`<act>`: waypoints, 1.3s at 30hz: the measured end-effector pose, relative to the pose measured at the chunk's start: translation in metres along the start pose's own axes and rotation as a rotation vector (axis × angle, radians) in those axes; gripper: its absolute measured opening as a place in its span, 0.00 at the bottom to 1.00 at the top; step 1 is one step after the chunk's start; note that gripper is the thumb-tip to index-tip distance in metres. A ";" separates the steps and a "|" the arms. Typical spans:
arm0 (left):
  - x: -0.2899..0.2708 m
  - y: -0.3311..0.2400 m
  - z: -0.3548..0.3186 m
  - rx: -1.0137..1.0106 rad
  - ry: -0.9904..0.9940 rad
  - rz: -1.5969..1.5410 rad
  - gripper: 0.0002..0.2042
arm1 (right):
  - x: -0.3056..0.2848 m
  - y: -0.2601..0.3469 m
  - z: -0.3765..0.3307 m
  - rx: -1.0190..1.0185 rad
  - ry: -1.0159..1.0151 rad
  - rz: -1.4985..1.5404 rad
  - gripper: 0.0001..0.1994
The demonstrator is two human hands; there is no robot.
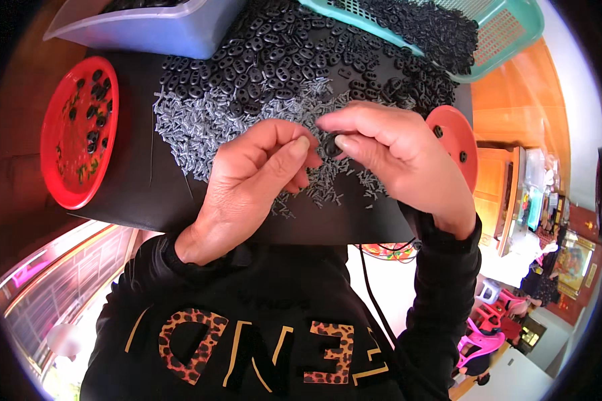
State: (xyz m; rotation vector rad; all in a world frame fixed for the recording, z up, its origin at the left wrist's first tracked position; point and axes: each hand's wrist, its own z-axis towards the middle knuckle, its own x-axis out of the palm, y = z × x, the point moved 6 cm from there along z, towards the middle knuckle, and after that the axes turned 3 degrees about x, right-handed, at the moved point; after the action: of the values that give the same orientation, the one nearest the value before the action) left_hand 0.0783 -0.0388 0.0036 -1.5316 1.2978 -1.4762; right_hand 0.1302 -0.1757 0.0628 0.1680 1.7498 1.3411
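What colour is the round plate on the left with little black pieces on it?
Red. The round plate shows best in the head view, beside the black work board.

In the middle of the frame, the left hand [257, 177] and the right hand [394, 157] meet over a black board [140, 190]. Their fingertips pinch together one small black plastic piece [329, 145]. Under the hands lies a heap of small grey pins [207, 120]. Above it, many black pieces [274, 53] are spread. At the left is a red plate [63, 170] with some black pieces on it, and a second red plate [456, 137] shows beside the right hand. At the upper left stands a pale blue tub [154, 30], and at the upper right a teal basket [508, 33] holding more black pieces.
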 end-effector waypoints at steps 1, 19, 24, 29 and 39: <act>0.001 -0.001 0.000 -0.004 0.009 0.007 0.08 | 0.004 0.005 -0.001 -0.046 -0.022 -0.016 0.13; -0.014 0.017 -0.008 -0.107 -0.007 -0.105 0.07 | -0.022 -0.043 -0.003 0.192 -0.207 -0.039 0.08; -0.019 0.018 -0.009 -0.123 -0.040 -0.248 0.07 | -0.024 -0.054 0.004 0.296 -0.308 -0.046 0.04; -0.016 0.018 -0.007 -0.145 0.040 -0.365 0.09 | -0.026 -0.066 0.007 0.403 -0.337 -0.115 0.06; -0.011 0.022 -0.008 -0.292 0.150 -0.599 0.11 | 0.031 0.026 0.013 -0.118 -0.150 -0.164 0.11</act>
State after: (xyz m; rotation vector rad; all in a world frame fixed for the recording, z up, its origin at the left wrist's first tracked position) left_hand 0.0674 -0.0337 -0.0190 -2.1705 1.2376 -1.8502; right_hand 0.1105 -0.1381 0.0664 0.0555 1.5213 1.2749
